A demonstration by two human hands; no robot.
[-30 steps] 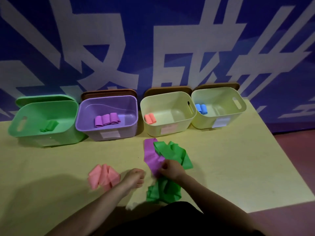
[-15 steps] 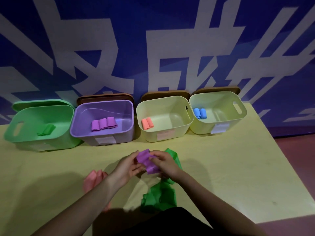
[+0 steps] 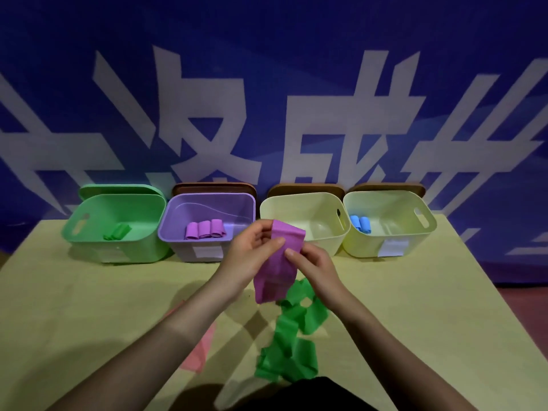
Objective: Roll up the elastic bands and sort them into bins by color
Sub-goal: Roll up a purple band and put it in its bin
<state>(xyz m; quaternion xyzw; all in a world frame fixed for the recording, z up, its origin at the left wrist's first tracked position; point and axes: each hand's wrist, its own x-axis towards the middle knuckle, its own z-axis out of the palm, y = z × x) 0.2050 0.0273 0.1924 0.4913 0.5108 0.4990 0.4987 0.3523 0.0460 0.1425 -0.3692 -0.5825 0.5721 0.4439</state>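
You hold a purple band [image 3: 277, 262] lifted, hanging unrolled; a green band [image 3: 292, 336] lies crumpled on the desk below it; a pink band [image 3: 200, 351] lies partly hidden under your left forearm; three purple rolls [image 3: 204, 229] sit in the purple bin [image 3: 207, 250].

smooth matt purple band [image 3: 277, 262], glossy plastic bins [image 3: 207, 209], matt tabletop [image 3: 415, 292]

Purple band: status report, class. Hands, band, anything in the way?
Left hand and right hand both pinching purple band, held up, unrolled. Purple bin behind, three rolls inside. Nothing blocking.
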